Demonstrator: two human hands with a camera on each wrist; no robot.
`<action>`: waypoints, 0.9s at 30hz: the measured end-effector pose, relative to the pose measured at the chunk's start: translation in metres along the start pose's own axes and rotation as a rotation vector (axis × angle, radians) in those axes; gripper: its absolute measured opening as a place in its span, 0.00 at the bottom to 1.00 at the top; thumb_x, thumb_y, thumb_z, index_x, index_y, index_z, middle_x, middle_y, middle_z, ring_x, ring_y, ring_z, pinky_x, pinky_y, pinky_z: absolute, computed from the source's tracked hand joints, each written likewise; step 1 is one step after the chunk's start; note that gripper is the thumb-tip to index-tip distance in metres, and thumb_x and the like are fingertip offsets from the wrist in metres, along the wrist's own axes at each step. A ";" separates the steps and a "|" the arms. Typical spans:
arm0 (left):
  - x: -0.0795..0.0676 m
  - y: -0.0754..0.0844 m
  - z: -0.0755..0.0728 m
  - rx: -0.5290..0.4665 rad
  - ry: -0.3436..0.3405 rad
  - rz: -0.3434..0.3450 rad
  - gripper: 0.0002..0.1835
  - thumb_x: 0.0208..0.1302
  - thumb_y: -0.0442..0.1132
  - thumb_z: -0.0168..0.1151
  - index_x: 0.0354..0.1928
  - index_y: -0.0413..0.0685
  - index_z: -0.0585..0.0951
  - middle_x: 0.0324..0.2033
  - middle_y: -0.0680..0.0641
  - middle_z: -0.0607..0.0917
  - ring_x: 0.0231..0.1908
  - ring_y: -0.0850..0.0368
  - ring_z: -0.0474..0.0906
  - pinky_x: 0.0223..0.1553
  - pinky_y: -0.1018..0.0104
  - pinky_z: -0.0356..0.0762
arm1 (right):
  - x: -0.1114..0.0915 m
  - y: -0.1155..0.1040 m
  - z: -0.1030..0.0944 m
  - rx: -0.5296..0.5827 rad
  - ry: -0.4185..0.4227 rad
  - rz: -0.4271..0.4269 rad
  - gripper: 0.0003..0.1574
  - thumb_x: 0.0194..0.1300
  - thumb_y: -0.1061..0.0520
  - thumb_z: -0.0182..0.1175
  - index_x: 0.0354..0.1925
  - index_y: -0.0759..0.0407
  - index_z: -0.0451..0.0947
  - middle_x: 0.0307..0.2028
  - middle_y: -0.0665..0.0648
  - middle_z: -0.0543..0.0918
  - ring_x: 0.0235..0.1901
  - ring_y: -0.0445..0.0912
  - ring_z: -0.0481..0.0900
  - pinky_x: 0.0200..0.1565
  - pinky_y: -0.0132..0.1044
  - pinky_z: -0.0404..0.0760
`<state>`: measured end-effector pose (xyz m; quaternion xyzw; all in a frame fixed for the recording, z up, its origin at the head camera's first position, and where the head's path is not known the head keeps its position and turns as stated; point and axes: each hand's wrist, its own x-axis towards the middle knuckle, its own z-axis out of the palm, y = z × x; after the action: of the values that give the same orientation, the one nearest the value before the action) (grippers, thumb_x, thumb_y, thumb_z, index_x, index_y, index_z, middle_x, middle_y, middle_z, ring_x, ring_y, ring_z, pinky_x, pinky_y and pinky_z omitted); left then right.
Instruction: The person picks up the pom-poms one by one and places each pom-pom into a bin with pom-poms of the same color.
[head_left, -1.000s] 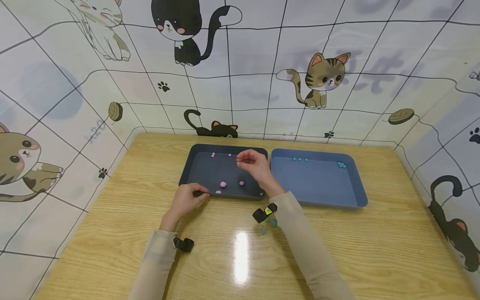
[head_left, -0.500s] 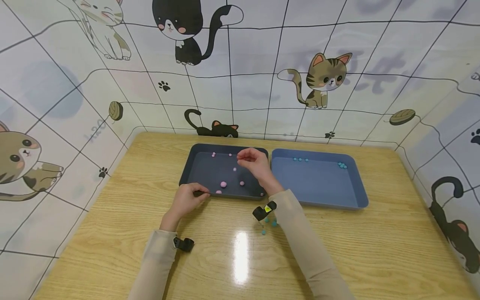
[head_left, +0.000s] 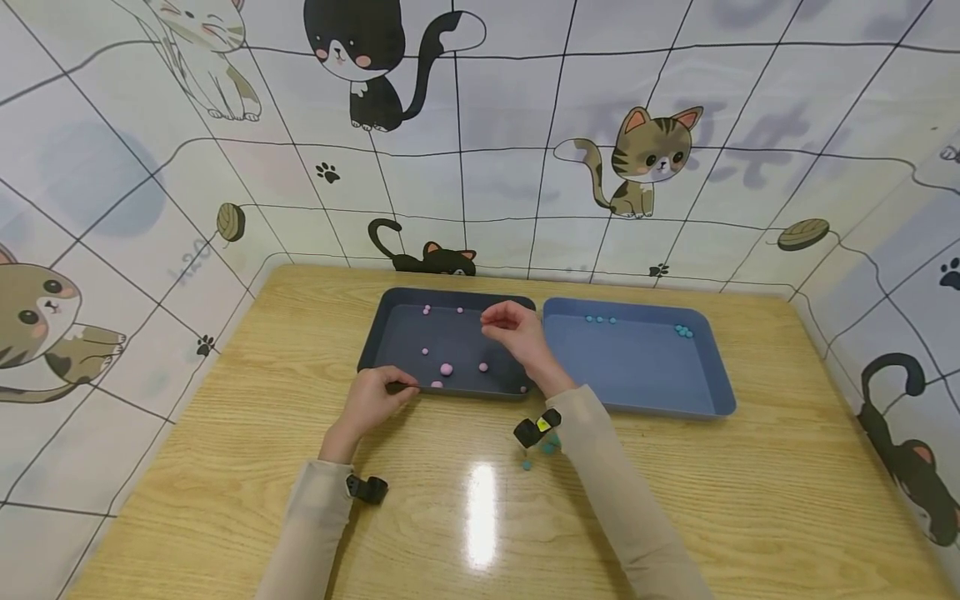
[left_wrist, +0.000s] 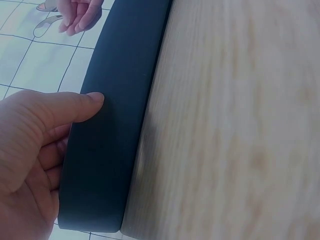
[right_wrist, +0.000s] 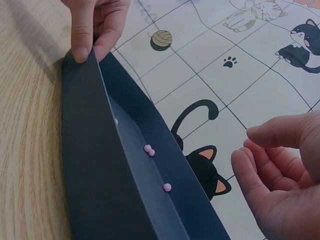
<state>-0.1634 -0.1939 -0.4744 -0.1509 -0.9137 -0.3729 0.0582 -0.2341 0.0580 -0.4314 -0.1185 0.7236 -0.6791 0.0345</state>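
Note:
My left hand [head_left: 371,404] pinches the near wall of a dark tray [head_left: 401,333] at its left part, thumb outside and fingers inside, as the left wrist view shows. Several small pink balls lie in this tray, among them a larger pink ball [head_left: 446,369] near the front and a small pink ball [head_left: 424,352] left of it. Above the tray's right part hovers my right hand [head_left: 521,337], its fingers loosely curled. Nothing shows between its thumb [right_wrist: 280,131] and fingers in the right wrist view.
A blue tray [head_left: 630,358] stands right beside the dark one, with teal balls [head_left: 683,331] in its far right corner and more along its far wall. On the wooden table [head_left: 420,500], teal balls [head_left: 527,465] lie near my right wrist. A cat-patterned sheet rises behind.
A small pink ball appeared in the dark tray below my right hand and has rolled left. My right hand has shifted slightly right; my left hand keeps its place on the tray wall.

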 end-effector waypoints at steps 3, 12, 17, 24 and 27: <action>0.000 0.000 0.000 -0.003 0.002 0.003 0.05 0.54 0.35 0.69 0.30 0.39 0.86 0.28 0.49 0.86 0.31 0.56 0.80 0.36 0.60 0.78 | -0.003 0.001 -0.005 -0.006 -0.003 -0.010 0.15 0.58 0.71 0.61 0.45 0.75 0.75 0.44 0.73 0.78 0.37 0.44 0.79 0.41 0.27 0.77; -0.001 0.001 0.000 -0.003 0.012 0.020 0.03 0.53 0.32 0.69 0.30 0.41 0.86 0.28 0.49 0.85 0.31 0.55 0.80 0.35 0.59 0.78 | -0.018 -0.004 -0.024 -0.097 -0.006 -0.039 0.11 0.59 0.70 0.62 0.42 0.71 0.76 0.41 0.67 0.79 0.38 0.45 0.79 0.42 0.30 0.77; -0.001 0.000 0.000 -0.038 0.011 0.030 0.03 0.52 0.31 0.69 0.31 0.42 0.86 0.29 0.48 0.85 0.31 0.54 0.80 0.35 0.60 0.79 | -0.027 -0.005 -0.038 -0.124 -0.018 -0.067 0.10 0.59 0.69 0.61 0.41 0.70 0.77 0.40 0.64 0.79 0.39 0.44 0.79 0.40 0.32 0.77; -0.002 0.001 -0.002 -0.096 0.050 0.115 0.05 0.49 0.29 0.71 0.30 0.40 0.86 0.27 0.47 0.85 0.29 0.53 0.80 0.32 0.62 0.79 | -0.042 -0.007 -0.060 -0.167 -0.038 -0.114 0.09 0.59 0.70 0.61 0.40 0.71 0.77 0.40 0.66 0.80 0.38 0.42 0.78 0.40 0.32 0.77; -0.001 0.001 -0.002 -0.094 0.080 0.157 0.05 0.48 0.28 0.71 0.29 0.39 0.86 0.27 0.47 0.85 0.29 0.52 0.81 0.32 0.60 0.79 | -0.050 -0.010 -0.067 -0.178 -0.054 -0.118 0.09 0.59 0.71 0.60 0.40 0.72 0.76 0.40 0.68 0.79 0.38 0.44 0.78 0.41 0.32 0.77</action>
<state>-0.1623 -0.1953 -0.4723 -0.2094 -0.8776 -0.4152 0.1167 -0.1985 0.1336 -0.4216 -0.1815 0.7715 -0.6098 0.0032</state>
